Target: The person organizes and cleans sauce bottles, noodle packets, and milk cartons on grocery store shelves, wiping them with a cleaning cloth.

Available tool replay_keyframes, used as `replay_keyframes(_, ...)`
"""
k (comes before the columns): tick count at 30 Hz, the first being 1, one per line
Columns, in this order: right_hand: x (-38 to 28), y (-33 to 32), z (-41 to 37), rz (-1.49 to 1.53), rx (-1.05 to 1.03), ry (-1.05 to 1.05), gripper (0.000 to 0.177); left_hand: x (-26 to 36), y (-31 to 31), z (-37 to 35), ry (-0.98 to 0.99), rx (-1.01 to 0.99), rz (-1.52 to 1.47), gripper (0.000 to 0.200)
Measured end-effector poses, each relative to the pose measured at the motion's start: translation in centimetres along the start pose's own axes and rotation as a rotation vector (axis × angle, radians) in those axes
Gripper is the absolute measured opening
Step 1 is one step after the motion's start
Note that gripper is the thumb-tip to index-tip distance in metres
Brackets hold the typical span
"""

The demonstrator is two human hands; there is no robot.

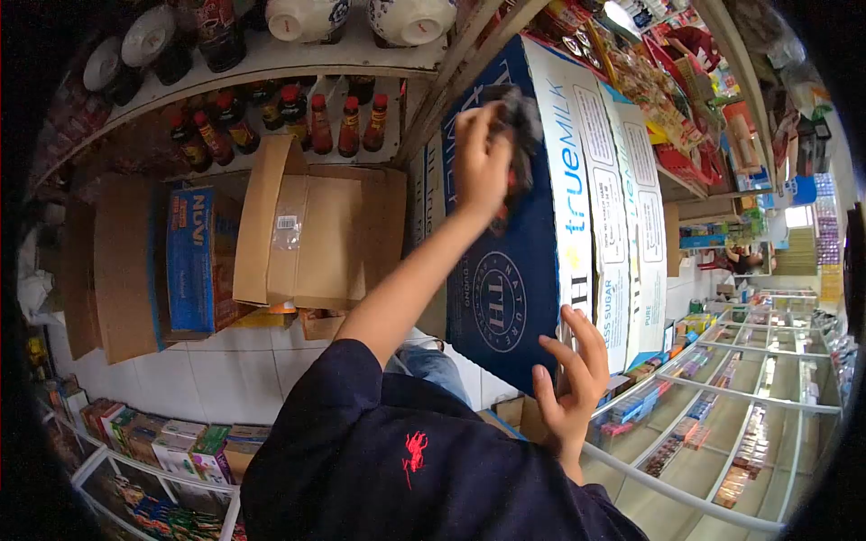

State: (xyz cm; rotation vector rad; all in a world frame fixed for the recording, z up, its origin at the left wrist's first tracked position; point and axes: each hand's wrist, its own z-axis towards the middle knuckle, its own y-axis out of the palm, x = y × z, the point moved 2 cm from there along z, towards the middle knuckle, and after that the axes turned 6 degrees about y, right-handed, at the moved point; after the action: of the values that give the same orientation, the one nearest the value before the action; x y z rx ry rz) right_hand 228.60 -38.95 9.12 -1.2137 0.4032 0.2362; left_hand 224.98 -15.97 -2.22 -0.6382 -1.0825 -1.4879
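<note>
Closest of all, a dark shirt (352, 460) filled the foreground, and beyond it loomed the big milk carton (505, 270), beside the shelf (370, 58), its blue face turned toward the reaching arm, probably for easy access! Down at its edge, the right hand (577, 374) had its fingers spread, seemingly touching, perhaps to steady it. Higher up, the left hand (480, 171) was closed around a dark bundle (520, 135), apparently held against that face for contact.
</note>
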Motion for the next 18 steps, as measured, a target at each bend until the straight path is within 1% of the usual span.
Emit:
replay_keyframes(1, 0.0, 0.0, 0.0, -0.005, -0.003, -0.006, 0.022, -4.2, -0.1, 0.3, -0.105, 0.032, 0.048, 0.033)
replay_keyframes(2, 0.1, 0.0, -0.1, -0.014, -0.001, -0.007, 0.022, -8.9, -0.6, 0.5, -0.206, 0.012, 0.059, 0.036)
replay_keyframes(3, 0.1, 0.1, -0.1, -0.020, 0.002, -0.007, 0.022, -8.6, -1.7, 0.0, -0.553, 0.054, -0.217, 0.040)
replay_keyframes(4, -0.1, 0.1, 0.0, -0.020, 0.014, -0.004, 0.022, -13.1, -2.6, -1.2, -0.555, 0.042, -0.247, 0.044)
replay_keyframes(5, 0.0, 0.1, 0.0, -0.019, 0.018, -0.014, 0.022, -12.2, -3.4, -1.8, -0.598, -0.003, -0.165, 0.040)
replay_keyframes(7, 0.1, 0.2, 0.0, -0.024, 0.026, -0.016, 0.022, -11.4, -2.9, -1.9, -0.369, -0.052, 0.128, 0.035)
replay_keyframes(8, -0.1, 0.2, 0.1, -0.027, 0.035, -0.018, 0.023, -10.5, -2.0, -1.7, -0.273, -0.024, 0.087, 0.034)
replay_keyframes(9, -0.1, 0.2, 0.2, -0.026, 0.031, -0.015, 0.023, -7.3, -1.1, -0.4, -0.180, 0.004, 0.047, 0.032)
replay_keyframes(11, -0.1, 0.2, 0.2, -0.035, 0.034, -0.021, 0.023, -2.1, 0.2, 2.8, 0.177, -0.017, 0.077, 0.031)
replay_keyframes(13, 0.0, 0.2, 0.3, -0.042, 0.029, -0.031, 0.024, -0.8, 1.5, 5.8, 0.234, -0.014, 0.042, 0.029)
replay_keyframes(15, 0.1, 0.2, 0.3, -0.046, 0.031, -0.040, 0.025, -2.9, 2.2, 8.2, 0.237, 0.054, 0.086, 0.027)
replay_keyframes(17, 0.1, 0.2, 0.2, -0.050, 0.037, -0.040, 0.025, -6.2, 1.5, 9.2, 0.311, 0.043, 0.249, 0.027)
replay_keyframes(18, 0.1, 0.2, 0.1, -0.046, 0.038, -0.041, 0.025, -6.7, 0.7, 8.6, 0.174, -0.030, 0.219, 0.028)
